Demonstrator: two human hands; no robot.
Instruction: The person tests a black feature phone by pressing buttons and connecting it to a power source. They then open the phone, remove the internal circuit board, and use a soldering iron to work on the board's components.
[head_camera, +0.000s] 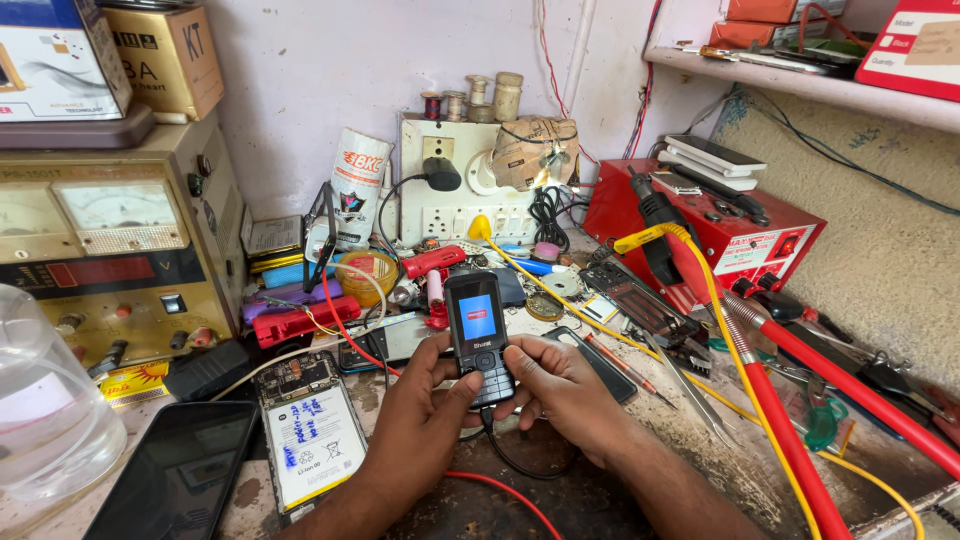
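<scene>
While both hands meet low over the cluttered bench, these lines run from the fingers outward.

Left hand (425, 400): fingers curled around the lower left edge of the keypad phone (479, 338), thumb lying on its keys; clamped on it.
Right hand (560, 385): fingers wrapped behind the lower right edge, thumb on the keypad; also clamped on it.
Phone: small black plastic bar, upright and tilted toward the camera, its little screen lit blue with a red patch; it stands between the two thumbs, above the bench.
Cable (505, 455): thin and black, looping from the phone's bottom end down between the wrists.
Red wire (500, 488): runs across the bench under the forearms.
Bench (690, 430): worn, dusty and stained, crowded with tools.
Opened phone (305, 425): flat, white battery showing, just left of the left forearm.
Dark tablet (175, 475): glossy, further left.
Meter box (120, 250): beige metal, with dial and red display, at far left.
Red box (720, 230): metal, at right, with yellow and red leads.
Wall (300, 80): pale, rough plaster, behind a white socket board (460, 190).
</scene>
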